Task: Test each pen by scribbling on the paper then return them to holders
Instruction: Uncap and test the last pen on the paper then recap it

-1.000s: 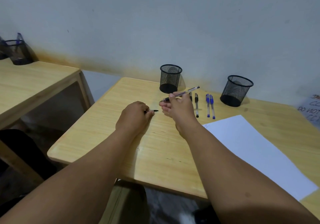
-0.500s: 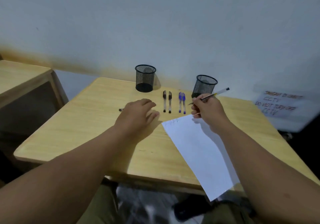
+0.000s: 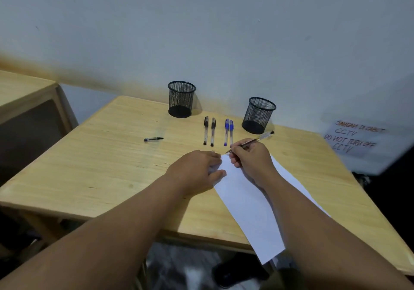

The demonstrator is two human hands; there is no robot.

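My right hand (image 3: 249, 158) grips an uncapped clear pen (image 3: 261, 138), its tip at the top corner of the white paper (image 3: 246, 202). My left hand (image 3: 197, 170) rests flat with fingers on the paper's left edge. The black pen cap (image 3: 153, 139) lies alone on the table to the left. Two black-capped pens (image 3: 208, 130) and two blue-capped pens (image 3: 228, 132) lie side by side between the two black mesh holders, one on the left (image 3: 181, 99) and one on the right (image 3: 258, 115). Both holders look empty.
The wooden table (image 3: 107, 162) stands against a pale wall. The paper's near end hangs over the table's front edge. A second wooden table (image 3: 20, 92) stands to the left. A handwritten CCTV notice (image 3: 351, 138) is at the right.
My left hand let go of the black cap, which now lies on the table, and moved right onto the paper. My right hand brought the pen from mid-table to the paper's top corner.
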